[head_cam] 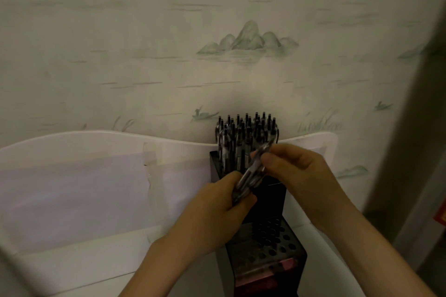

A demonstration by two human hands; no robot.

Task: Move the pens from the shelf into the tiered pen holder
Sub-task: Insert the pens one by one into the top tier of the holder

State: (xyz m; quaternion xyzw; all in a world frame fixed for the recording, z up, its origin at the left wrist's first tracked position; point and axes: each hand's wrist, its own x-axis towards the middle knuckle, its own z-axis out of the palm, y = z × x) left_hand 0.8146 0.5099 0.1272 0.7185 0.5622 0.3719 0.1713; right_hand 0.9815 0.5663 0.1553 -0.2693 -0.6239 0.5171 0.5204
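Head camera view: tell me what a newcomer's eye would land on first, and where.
At centre, the left hand and right hand together grip a small bundle of dark, silvery pens over a black tiered pen holder. Its rear tier is packed with upright dark pens, while the front tier's round holes gape empty. Behind hangs pale wallpaper with faint green mountains.

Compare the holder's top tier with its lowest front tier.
The top tier is packed with upright pens; the front tier shows only open holes. The top tier stands higher, against the wall; the front tier sits lower and nearer the camera. Both are black.
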